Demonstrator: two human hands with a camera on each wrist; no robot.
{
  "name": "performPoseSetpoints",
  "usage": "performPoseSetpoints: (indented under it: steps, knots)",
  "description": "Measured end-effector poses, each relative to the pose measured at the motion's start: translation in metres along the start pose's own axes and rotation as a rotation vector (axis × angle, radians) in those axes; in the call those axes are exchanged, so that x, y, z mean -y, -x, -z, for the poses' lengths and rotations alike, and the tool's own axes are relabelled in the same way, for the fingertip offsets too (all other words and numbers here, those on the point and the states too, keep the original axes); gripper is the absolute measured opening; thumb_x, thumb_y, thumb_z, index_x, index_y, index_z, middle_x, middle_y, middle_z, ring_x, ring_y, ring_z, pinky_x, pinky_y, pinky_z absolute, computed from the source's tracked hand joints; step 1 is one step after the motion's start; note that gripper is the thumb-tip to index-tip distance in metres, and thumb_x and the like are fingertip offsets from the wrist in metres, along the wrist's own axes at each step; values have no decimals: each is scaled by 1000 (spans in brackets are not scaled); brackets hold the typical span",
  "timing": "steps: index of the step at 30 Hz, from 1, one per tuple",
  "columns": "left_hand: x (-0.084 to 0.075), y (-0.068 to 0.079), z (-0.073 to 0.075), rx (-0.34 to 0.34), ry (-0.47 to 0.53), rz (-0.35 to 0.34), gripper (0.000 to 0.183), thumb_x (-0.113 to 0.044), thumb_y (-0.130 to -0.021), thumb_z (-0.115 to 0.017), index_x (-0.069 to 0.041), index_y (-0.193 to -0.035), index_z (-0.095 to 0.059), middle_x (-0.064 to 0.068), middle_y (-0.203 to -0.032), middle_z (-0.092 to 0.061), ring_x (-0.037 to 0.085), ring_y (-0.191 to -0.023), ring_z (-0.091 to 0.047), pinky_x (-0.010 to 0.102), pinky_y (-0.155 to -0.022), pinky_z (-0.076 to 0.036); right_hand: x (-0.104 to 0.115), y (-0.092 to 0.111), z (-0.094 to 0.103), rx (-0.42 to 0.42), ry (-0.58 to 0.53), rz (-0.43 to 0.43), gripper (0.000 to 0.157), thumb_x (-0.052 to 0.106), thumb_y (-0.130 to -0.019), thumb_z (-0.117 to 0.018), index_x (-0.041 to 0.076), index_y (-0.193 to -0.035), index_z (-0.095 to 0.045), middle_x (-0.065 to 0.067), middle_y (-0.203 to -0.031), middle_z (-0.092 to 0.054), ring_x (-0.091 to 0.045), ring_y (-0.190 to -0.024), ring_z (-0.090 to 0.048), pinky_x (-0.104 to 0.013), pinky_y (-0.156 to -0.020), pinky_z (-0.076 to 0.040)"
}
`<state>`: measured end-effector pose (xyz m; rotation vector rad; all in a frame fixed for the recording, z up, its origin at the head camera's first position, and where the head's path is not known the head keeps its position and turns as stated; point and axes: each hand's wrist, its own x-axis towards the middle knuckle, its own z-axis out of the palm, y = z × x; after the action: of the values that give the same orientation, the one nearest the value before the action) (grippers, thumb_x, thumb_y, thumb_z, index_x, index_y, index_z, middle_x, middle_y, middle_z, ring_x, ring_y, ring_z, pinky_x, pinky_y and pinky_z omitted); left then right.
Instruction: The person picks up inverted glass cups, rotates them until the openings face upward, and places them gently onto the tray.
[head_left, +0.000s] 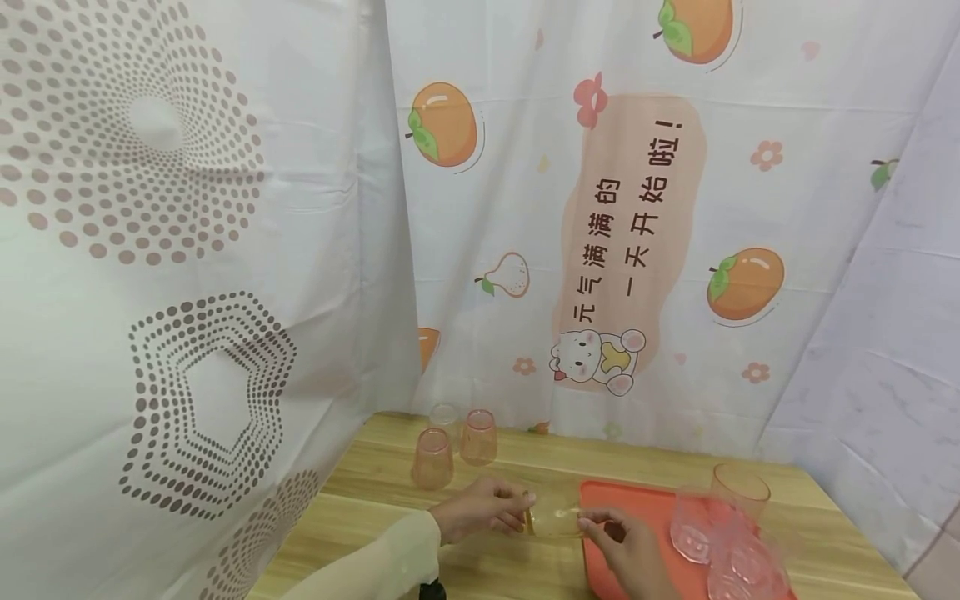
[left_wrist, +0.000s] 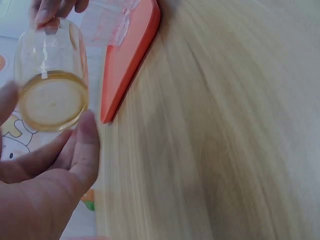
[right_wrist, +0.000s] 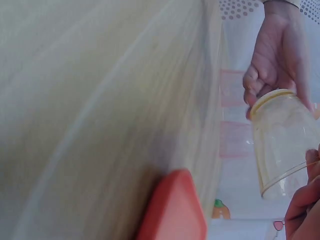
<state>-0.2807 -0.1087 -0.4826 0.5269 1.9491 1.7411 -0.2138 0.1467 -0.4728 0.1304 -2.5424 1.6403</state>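
Observation:
A yellow-tinted clear cup [head_left: 553, 510] is held on its side between both hands, above the wooden table beside the red tray. My left hand [head_left: 486, 510] grips it by the base, thumb on one side and fingers on the other; the left wrist view shows the cup's thick amber base [left_wrist: 54, 102] between these fingertips. At the opposite end, my right hand [head_left: 626, 546] pinches the open rim with thumb and fingers. In the right wrist view the right hand [right_wrist: 306, 207] shows only in part at the frame's edge.
The red tray [head_left: 630, 497] lies at the right with several clear and pinkish cups [head_left: 731, 542] on it. At the table's back left stand two pink cups [head_left: 432, 460] and a colourless cup [head_left: 444, 414], upside down. Printed curtains [head_left: 480, 208] hang behind and beside the table [head_left: 360, 483].

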Motion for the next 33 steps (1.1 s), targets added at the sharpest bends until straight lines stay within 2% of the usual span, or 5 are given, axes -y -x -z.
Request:
performPoseSetpoints:
  steps: [5, 11, 21, 26, 33]
  knots:
    - [-2, 4, -6, 33, -134, 2, 31, -34, -87, -69, -6, -100, -71, 13, -98, -69, 29, -86, -67, 44, -75, -54, 1, -6, 12, -37, 8, 42, 21, 29, -84, -72, 12, -96, -71, -7, -83, -66, -10, -46, -40, -27, -45, -39]
    - [-4, 3, -21, -7, -243, -22, 17, -25, -85, -72, -9, -90, -73, 9, -87, -69, 26, -74, -67, 41, -65, -55, 2, -15, 28, -91, 135, 67, 19, 32, -85, -71, 16, -95, -72, -1, -76, -64, -11, -46, -38, -26, -45, -36]
    - [6, -12, -51, -52, -512, -79, 21, -18, -85, -70, -3, -71, -70, 4, -62, -65, 16, -53, -61, 27, -48, -49, 5, -23, 48, -117, 210, 225, 12, 27, -84, -72, 17, -91, -72, 2, -79, -64, -8, -47, -39, -25, -44, -35]
    - [11, -22, -63, -25, -561, -107, 17, -15, -84, -70, -5, -71, -73, 1, -57, -64, 11, -47, -58, 23, -47, -47, 3, -26, 53, -152, 241, 313, 8, 24, -83, -74, 19, -89, -72, 8, -77, -63, -6, -47, -41, -23, -43, -36]
    - [16, -34, -79, 5, -600, -132, 20, -15, -85, -68, -8, -67, -73, -4, -50, -61, 7, -43, -55, 21, -46, -46, 4, -30, 66, -179, 290, 329, 5, 21, -84, -74, 19, -87, -71, 6, -75, -63, -6, -46, -41, -24, -41, -36]
